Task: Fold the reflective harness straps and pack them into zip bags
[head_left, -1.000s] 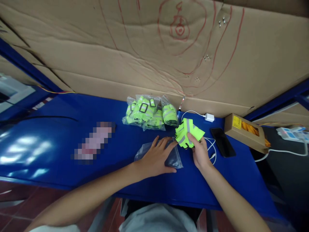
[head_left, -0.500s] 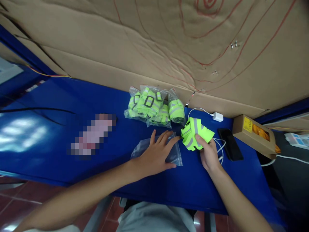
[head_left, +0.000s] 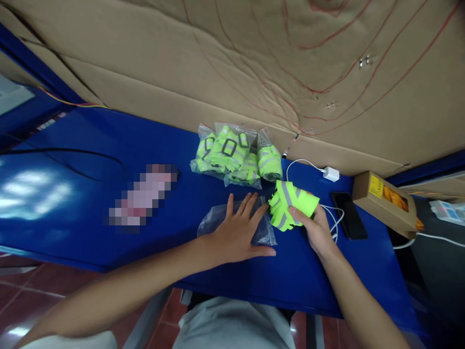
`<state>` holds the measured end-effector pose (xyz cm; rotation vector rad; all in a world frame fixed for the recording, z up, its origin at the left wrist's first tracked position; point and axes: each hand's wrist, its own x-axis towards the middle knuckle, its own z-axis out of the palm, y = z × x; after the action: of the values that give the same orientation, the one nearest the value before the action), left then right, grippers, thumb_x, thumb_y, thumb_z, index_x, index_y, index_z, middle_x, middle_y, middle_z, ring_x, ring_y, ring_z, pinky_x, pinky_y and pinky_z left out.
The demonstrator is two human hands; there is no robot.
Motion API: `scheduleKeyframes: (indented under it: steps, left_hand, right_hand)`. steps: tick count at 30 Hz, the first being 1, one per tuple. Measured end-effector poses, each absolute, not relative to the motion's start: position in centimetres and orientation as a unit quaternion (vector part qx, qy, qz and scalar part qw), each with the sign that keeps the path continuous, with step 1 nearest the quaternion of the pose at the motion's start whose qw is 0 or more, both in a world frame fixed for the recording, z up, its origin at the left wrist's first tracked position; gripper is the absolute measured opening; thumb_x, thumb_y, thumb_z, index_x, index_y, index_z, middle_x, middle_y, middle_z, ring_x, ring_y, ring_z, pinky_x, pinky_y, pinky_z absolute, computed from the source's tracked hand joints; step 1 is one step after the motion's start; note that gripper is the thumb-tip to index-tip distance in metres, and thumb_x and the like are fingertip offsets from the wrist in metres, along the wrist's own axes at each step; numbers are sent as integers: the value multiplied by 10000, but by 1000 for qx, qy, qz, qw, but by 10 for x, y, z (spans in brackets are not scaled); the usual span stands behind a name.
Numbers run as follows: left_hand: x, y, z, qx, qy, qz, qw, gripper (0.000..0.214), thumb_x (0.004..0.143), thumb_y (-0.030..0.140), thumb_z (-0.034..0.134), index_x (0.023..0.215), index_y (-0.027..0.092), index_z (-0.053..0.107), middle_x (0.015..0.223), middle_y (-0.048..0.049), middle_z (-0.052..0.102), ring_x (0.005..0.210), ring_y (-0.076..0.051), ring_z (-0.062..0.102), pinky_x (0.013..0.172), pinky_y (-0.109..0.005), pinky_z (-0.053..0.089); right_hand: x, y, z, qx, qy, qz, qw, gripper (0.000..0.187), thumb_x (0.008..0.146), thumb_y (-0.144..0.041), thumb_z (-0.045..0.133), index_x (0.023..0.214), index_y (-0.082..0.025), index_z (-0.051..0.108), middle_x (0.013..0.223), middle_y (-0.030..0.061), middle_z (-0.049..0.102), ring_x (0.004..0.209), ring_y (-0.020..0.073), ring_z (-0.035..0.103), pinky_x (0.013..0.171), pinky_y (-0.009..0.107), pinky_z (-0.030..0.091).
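Note:
My left hand (head_left: pixel 238 231) lies flat with fingers spread on an empty clear plastic bag (head_left: pixel 216 221) on the blue table (head_left: pixel 90 194). My right hand (head_left: pixel 317 229) grips a folded neon-yellow reflective band bundle (head_left: pixel 290 206) with grey stripes, held just above the table beside the bag's right edge. The bundle's near end almost touches my left fingertips. Behind them lies a pile of bagged neon-yellow bands (head_left: pixel 236 155) against the cardboard wall.
A cardboard sheet (head_left: pixel 254 72) with red lines stands behind the table. A white charger (head_left: pixel 332 173) with cable, a black phone (head_left: pixel 348 208) and a brown box (head_left: pixel 387 199) lie at the right. A blurred patch (head_left: pixel 143 201) sits at the left.
My right hand has brought the neon bundle lower and closer to the bag's right edge. My left hand stays pressed on the bag. The view has shifted slightly.

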<state>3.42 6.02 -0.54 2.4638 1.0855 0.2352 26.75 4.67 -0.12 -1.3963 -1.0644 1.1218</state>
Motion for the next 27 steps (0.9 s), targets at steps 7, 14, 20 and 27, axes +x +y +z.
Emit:
scheduleKeyframes:
  steps: [7, 14, 20, 27]
  left_hand:
    - [37, 61, -9, 884, 407, 112, 199, 1005, 856, 757, 608, 1597, 157, 289, 1624, -238, 384, 1550, -436, 278, 1202, -807, 38]
    - [37, 59, -17, 920, 344, 109, 150, 1123, 786, 838, 597, 1607, 143, 274, 1633, -255, 371, 1544, -434, 294, 1232, -750, 48]
    - [37, 59, -15, 925, 345, 111, 117, 926, 908, 715, 573, 1593, 148, 312, 1603, -220, 443, 1501, -381, 401, 1266, -663, 82]
    - [37, 57, -16, 925, 332, 112, 149, 1204, 761, 914, 518, 1637, 148, 211, 1685, -255, 258, 1577, -433, 221, 1244, -715, 18]
  right_hand:
    - [276, 47, 12, -599, -534, 392, 451, 579, 800, -428, 842, 1309, -244, 637, 1222, 61, 729, 1021, 266, 701, 856, 364, 567]
    - [270, 41, 8, -625, -654, 165, 394, 584, 822, -427, 798, 1358, -279, 621, 1275, 73, 711, 1040, 280, 704, 887, 376, 571]
    - [268, 39, 8, -626, -637, 168, 417, 595, 818, -435, 799, 1358, -265, 619, 1296, 85, 700, 1099, 296, 691, 887, 378, 571]
    - [270, 43, 8, -654, -575, 174, 461, 623, 814, -471, 802, 1357, -235, 610, 1223, 95, 720, 998, 276, 696, 838, 374, 559]
